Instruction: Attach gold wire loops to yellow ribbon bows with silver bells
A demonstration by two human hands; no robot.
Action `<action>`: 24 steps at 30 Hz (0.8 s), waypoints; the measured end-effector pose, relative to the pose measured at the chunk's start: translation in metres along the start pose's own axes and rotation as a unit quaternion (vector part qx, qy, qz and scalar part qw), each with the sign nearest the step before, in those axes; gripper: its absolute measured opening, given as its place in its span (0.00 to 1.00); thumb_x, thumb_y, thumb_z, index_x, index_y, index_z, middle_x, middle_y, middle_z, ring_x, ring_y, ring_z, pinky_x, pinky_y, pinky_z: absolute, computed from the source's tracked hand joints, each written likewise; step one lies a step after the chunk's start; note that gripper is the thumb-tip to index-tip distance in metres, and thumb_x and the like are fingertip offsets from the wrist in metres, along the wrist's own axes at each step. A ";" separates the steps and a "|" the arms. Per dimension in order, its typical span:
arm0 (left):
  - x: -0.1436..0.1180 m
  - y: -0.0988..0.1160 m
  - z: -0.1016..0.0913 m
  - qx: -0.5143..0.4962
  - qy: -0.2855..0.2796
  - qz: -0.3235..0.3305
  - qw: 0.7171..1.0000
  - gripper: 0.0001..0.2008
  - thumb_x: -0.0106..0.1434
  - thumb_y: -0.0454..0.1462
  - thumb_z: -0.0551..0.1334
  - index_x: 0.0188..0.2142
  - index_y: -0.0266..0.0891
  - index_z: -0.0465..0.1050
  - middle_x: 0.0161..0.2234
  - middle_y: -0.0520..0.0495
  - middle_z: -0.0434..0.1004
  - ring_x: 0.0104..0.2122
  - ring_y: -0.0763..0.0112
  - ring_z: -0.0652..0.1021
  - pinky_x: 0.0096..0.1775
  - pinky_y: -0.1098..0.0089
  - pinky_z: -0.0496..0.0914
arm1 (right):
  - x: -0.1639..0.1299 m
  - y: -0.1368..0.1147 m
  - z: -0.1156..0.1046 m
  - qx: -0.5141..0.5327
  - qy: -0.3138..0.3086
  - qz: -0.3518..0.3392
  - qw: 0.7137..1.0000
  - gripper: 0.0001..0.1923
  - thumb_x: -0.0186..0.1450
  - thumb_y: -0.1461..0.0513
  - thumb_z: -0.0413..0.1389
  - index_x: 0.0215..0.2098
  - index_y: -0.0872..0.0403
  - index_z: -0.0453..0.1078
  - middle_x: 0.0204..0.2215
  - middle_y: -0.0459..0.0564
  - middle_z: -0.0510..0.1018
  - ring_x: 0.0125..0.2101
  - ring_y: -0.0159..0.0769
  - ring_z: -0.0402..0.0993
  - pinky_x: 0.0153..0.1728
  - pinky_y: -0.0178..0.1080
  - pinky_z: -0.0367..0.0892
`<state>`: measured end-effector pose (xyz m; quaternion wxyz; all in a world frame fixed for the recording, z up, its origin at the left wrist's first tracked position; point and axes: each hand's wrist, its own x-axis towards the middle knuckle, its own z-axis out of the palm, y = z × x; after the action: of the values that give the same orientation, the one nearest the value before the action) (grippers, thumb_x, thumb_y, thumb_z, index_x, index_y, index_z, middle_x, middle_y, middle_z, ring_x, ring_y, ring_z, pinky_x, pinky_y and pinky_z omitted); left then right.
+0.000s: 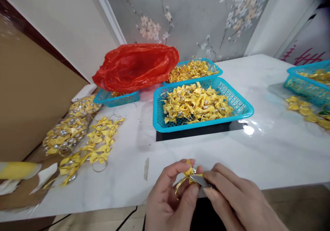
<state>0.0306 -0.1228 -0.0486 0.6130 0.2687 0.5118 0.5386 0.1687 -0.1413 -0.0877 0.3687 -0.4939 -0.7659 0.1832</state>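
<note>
Near the table's front edge, my left hand (pixel 172 193) is closed on a small yellow ribbon bow (pixel 189 169) with a silvery bead and a loop of gold cord. In my right hand (pixel 232 193) is a small tool with a pointed grey metal blade (pixel 199 180), its handle mostly hidden by the fingers. The blade's tip touches the bow close to its middle. Beyond the hands, a blue plastic basket (pixel 201 122) holds a heap of similar yellow bows (pixel 198 103) with beads.
A second blue basket (pixel 219 71) of bows stands behind. A red plastic bag (pixel 134 67) lies over another basket (pixel 113 101). Loose bows (pixel 100 138) and filled clear bags (pixel 65 134) lie at left. More bows (pixel 301 107) lie before a basket (pixel 306 85) at right.
</note>
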 end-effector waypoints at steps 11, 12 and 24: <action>0.004 -0.003 -0.005 0.000 -0.019 0.005 1.000 0.14 0.43 0.37 0.80 0.30 0.42 0.82 0.38 0.49 0.88 0.36 0.64 0.87 0.37 0.80 0.79 | 0.001 0.000 -0.002 0.051 0.013 0.024 0.998 0.10 0.74 0.63 0.45 0.48 0.50 0.66 0.30 0.46 0.73 0.23 0.32 0.74 0.25 0.32 0.75; 0.004 -0.003 -0.005 0.000 -0.018 0.003 1.000 0.14 0.43 0.37 0.80 0.30 0.43 0.81 0.38 0.49 0.88 0.36 0.65 0.87 0.37 0.81 0.78 | 0.001 0.000 -0.004 0.055 0.038 0.014 0.998 0.10 0.74 0.63 0.45 0.48 0.49 0.66 0.29 0.46 0.73 0.23 0.32 0.75 0.25 0.31 0.74; 0.002 -0.002 -0.005 -0.008 -0.023 0.005 1.000 0.13 0.45 0.36 0.79 0.30 0.42 0.82 0.38 0.49 0.88 0.36 0.64 0.87 0.37 0.80 0.79 | -0.003 0.002 -0.007 -0.004 -0.021 0.013 1.000 0.09 0.74 0.62 0.45 0.45 0.52 0.66 0.29 0.48 0.74 0.20 0.33 0.74 0.20 0.34 0.75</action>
<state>0.0267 -0.1228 -0.0523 0.6242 0.2781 0.4919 0.5395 0.1758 -0.1437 -0.0854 0.3478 -0.5012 -0.7679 0.1953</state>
